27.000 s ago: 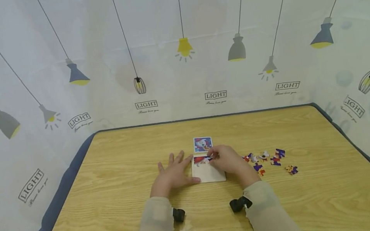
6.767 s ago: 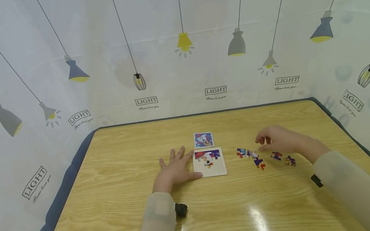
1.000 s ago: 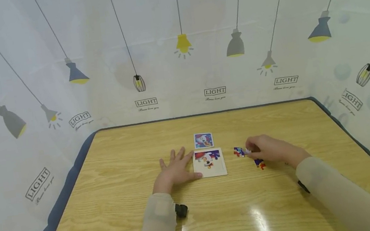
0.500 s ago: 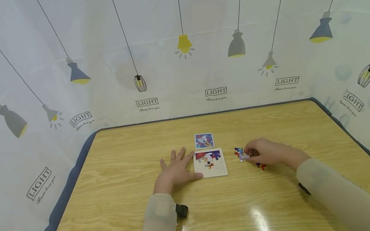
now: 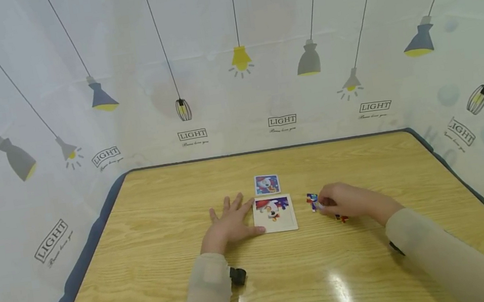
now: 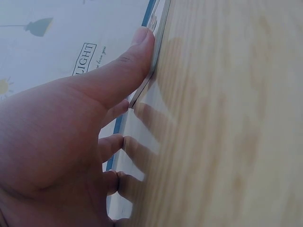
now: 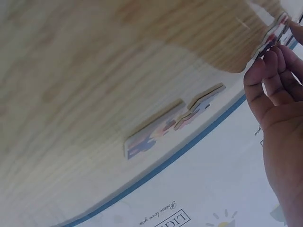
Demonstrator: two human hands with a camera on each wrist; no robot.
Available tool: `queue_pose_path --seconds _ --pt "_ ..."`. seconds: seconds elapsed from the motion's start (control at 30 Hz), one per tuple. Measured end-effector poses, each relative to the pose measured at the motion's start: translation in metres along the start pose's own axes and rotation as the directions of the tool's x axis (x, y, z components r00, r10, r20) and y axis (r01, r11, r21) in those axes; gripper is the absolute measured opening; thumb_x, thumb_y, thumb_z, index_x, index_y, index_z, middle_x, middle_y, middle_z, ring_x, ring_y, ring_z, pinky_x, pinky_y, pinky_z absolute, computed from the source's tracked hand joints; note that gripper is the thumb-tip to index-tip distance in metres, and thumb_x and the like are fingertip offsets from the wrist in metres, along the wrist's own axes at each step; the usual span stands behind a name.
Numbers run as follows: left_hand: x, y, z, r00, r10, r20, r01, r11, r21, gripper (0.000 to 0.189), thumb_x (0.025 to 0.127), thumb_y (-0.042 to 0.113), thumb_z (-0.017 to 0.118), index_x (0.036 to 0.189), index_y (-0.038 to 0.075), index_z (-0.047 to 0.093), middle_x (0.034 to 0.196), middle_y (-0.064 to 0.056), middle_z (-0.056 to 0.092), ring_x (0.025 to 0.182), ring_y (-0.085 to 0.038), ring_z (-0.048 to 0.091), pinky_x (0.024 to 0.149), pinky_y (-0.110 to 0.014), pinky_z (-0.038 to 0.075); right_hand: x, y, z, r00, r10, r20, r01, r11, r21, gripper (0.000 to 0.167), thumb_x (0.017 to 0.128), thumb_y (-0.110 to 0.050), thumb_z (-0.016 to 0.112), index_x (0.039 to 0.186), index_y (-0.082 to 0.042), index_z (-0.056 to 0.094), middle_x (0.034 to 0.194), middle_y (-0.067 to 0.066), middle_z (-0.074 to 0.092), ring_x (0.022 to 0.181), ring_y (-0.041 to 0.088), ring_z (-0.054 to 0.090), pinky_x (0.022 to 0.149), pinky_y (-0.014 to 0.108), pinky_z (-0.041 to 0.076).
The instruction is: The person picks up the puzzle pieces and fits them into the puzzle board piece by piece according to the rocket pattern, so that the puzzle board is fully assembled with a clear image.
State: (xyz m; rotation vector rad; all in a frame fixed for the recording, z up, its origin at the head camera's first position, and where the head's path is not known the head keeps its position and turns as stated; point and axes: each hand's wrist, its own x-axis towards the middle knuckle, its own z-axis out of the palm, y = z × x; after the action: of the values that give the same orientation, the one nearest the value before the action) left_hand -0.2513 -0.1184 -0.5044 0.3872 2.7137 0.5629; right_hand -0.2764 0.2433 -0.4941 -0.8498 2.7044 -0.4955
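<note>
The left hand lies on the table with fingers spread, its thumb on the lower left corner of a pale puzzle board. Red, white and purple pieces fill the board's upper part. To the right, the right hand pinches a small puzzle piece between thumb and fingertips, close beside a blue and red puzzle piece. In the right wrist view, the fingertips meet at the pieces. A red and purple piece shows partly from under the hand.
Just behind the board lies a square picture card of a white cartoon figure in a red hat. In the right wrist view, more puzzle pieces lie flat on the wooden table. A lamp-printed cloth stands around the table.
Since 27 seconds ago, more pieces fill the board and the right hand has left it. Over the last second, the right hand shifts slightly left and nearer with its piece. The left hand stays put.
</note>
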Motion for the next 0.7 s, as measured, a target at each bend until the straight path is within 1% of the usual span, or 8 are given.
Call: queue_pose_path --seconds 0.1,0.17,0.23,0.33,0.4,0.47,0.53,0.7 --pt "-0.001 0.001 0.0 1.0 0.002 -0.002 -0.002 1.0 -0.003 0.095 0.092 0.068 0.071 0.17 0.036 0.027 0.182 -0.003 0.003 0.168 -0.041 -0.009 0.125 -0.078 -0.012 0.0 -0.002 0.001 0.998 -0.065 -0.01 0.064 0.99 -0.123 0.015 0.105 -0.03 0.069 0.1 -0.016 0.072 0.089 -0.007 0.058 0.075 0.004 0.048 0.065 0.021 0.046" --pt "-0.001 0.001 0.0 1.0 0.004 -0.002 -0.004 1.0 -0.006 0.095 0.092 0.068 0.072 0.17 0.036 0.028 0.182 -0.003 0.004 0.168 -0.041 -0.009 0.125 -0.078 -0.012 0.0 -0.004 0.0 0.996 -0.089 -0.017 0.086 0.985 -0.148 0.015 0.104 -0.029 0.069 0.097 -0.016 0.071 0.087 -0.006 0.057 0.073 0.004 0.047 0.063 0.022 0.044" --pt "-0.001 0.001 0.0 1.0 0.006 -0.001 -0.006 1.0 -0.004 0.095 0.092 0.068 0.072 0.17 0.036 0.028 0.182 -0.004 0.004 0.167 -0.041 -0.008 0.125 -0.078 -0.012 0.002 -0.007 -0.001 0.997 -0.073 -0.025 0.069 0.989 -0.127 0.014 0.104 -0.029 0.069 0.098 -0.016 0.071 0.086 -0.007 0.058 0.073 0.004 0.049 0.064 0.022 0.046" --pt "-0.001 0.0 0.0 1.0 0.007 -0.001 -0.007 1.0 0.0 0.095 0.092 0.068 0.071 0.17 0.035 0.027 0.182 -0.004 0.004 0.167 -0.042 -0.008 0.125 -0.079 -0.012 0.005 -0.015 -0.005 0.998 -0.033 -0.044 0.032 0.999 -0.033 0.014 0.104 -0.028 0.069 0.106 -0.015 0.073 0.09 -0.008 0.065 0.076 0.003 0.055 0.067 0.023 0.052" --pt "-0.001 0.0 0.0 1.0 0.006 -0.001 -0.006 1.0 0.001 0.095 0.092 0.067 0.071 0.17 0.035 0.027 0.182 -0.004 0.004 0.167 -0.042 -0.008 0.125 -0.079 -0.012 0.011 -0.024 -0.009 0.998 -0.035 -0.058 0.037 0.999 0.02 0.015 0.103 -0.027 0.069 0.11 -0.014 0.074 0.091 -0.008 0.07 0.077 0.004 0.059 0.07 0.024 0.055" --pt "-0.001 -0.001 0.0 1.0 0.005 -0.003 -0.005 1.0 -0.003 0.095 0.092 0.067 0.071 0.17 0.035 0.027 0.182 -0.004 0.004 0.167 -0.042 -0.008 0.125 -0.079 -0.012 0.018 -0.034 -0.011 0.995 -0.061 -0.076 0.065 0.997 0.044 0.017 0.102 -0.026 0.071 0.112 -0.013 0.075 0.091 -0.007 0.072 0.078 0.004 0.061 0.07 0.024 0.057" --pt "0.0 -0.001 0.0 1.0 0.004 -0.002 -0.004 1.0 -0.005 0.095 0.092 0.067 0.071 0.17 0.035 0.027 0.182 -0.004 0.004 0.167 -0.041 -0.008 0.125 -0.078 -0.012 0.025 -0.045 -0.012 0.991 -0.092 -0.098 0.097 0.994 0.043 0.017 0.1 -0.025 0.072 0.111 -0.012 0.076 0.09 -0.007 0.072 0.077 0.005 0.061 0.07 0.024 0.056" --pt "0.0 0.0 0.0 1.0 -0.001 0.003 0.001 1.0 -0.009 0.094 0.093 0.068 0.07 0.17 0.035 0.027 0.182 -0.004 0.004 0.168 -0.041 -0.008 0.125 -0.078 -0.013 0.047 -0.073 -0.004 0.984 -0.129 -0.12 0.135 0.99 0.043 0.018 0.096 -0.024 0.073 0.107 -0.009 0.076 0.087 -0.005 0.07 0.075 0.005 0.057 0.069 0.022 0.053"
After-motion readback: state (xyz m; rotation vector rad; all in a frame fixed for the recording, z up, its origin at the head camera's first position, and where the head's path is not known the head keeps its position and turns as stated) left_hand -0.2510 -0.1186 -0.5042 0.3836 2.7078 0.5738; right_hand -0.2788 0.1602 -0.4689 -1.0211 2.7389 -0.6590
